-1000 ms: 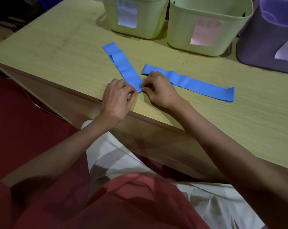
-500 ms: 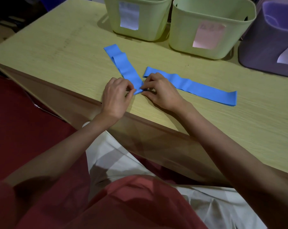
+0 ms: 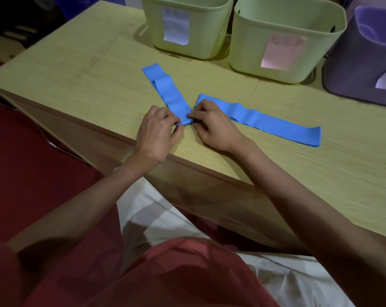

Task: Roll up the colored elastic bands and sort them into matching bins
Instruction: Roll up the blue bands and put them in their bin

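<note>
Two blue bands lie on the desk (image 3: 76, 80). The near band (image 3: 172, 94) runs from its folded far end, in front of the left green bin (image 3: 200, 41), down toward the desk's front edge, where its near end is curled into a small roll. The left hand (image 3: 156, 134) pinches that roll from the left with curled fingers, and the right hand (image 3: 214, 127) pinches it from the right, thumb and forefinger on the blue. The two hands almost meet over the roll.

The second band (image 3: 276, 127) lies flat and slightly wavy, stretching from just behind the right hand out to the right. Its left end is partly hidden by that hand's knuckles.

Along the desk's far side stand the left green bin with a white label, a second green bin (image 3: 316, 60) with a pink label just beside it, and a purple bin (image 3: 351, 69) at the right edge.
</note>
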Tool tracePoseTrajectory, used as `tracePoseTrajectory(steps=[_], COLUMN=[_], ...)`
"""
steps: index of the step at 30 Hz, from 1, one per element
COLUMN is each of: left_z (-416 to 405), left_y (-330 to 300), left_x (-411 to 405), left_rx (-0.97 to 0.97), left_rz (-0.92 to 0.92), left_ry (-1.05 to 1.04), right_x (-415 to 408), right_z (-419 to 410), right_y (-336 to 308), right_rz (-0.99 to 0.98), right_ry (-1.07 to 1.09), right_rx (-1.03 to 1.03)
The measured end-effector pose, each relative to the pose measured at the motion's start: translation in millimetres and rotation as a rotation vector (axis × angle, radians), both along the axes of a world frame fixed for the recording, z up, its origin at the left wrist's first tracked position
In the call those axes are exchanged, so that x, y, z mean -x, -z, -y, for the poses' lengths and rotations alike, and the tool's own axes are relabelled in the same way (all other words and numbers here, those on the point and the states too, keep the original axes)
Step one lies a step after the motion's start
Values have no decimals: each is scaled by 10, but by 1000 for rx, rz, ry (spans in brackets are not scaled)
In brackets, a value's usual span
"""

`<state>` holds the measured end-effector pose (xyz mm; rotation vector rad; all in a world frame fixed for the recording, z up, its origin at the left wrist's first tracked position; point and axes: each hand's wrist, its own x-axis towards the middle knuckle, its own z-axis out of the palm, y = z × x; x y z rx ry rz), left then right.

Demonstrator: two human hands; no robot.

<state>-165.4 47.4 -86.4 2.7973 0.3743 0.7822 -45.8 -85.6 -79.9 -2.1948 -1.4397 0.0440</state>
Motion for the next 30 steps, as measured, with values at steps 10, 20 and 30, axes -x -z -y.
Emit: tracePoseTrajectory(steps=[10, 20, 30], left_z=[-29, 59, 167], left_y=[-18, -53, -709], left_x=[12, 164, 141], left_rx=[60, 288, 690], left_rz=[-22, 60, 288], left_ry=[23, 101, 127], right_x=[-54, 102, 351], right_z=[-78, 132, 195], right_y=[-2, -51, -536], right_rz=[-132, -215, -540], right_ry=[11, 6, 117], right_rx=[-54, -143, -595])
